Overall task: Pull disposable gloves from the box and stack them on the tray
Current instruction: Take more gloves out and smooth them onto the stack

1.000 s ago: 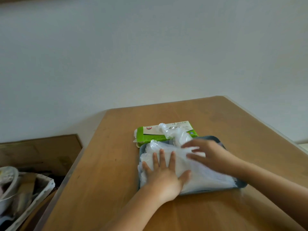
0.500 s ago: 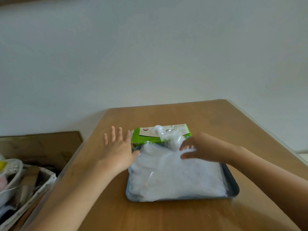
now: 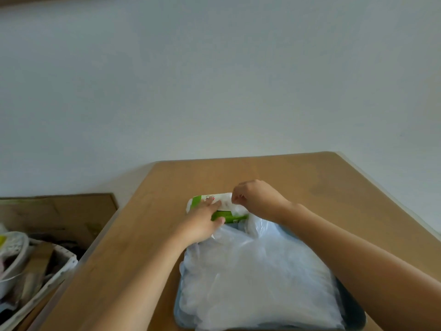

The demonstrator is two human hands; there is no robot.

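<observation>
Two bare hands are working at the far end of the tray. The left hand (image 3: 202,223) lies flat on the green-and-white cardboard glove box (image 3: 226,216). Its fingers (image 3: 211,204) are straight across the top, the thumb runs along the green front face, and the hand is pressing down. The right hand (image 3: 256,199) is over the box's right half with its fingers curled in. Its thumb and forefinger tips (image 3: 236,199) pinch a clear plastic glove (image 3: 238,209) at the opening. How much of that glove is out, I can't tell, because the hand covers it. The box sits on the brown wooden table (image 3: 262,173), just beyond the dark grey-blue rectangular tray (image 3: 356,315). That tray is nearly buried under a heaped pile of translucent gloves (image 3: 257,283), and only its near right rim shows clearly. Off to the left is a white basket (image 3: 60,271) holding blurred clutter.
</observation>
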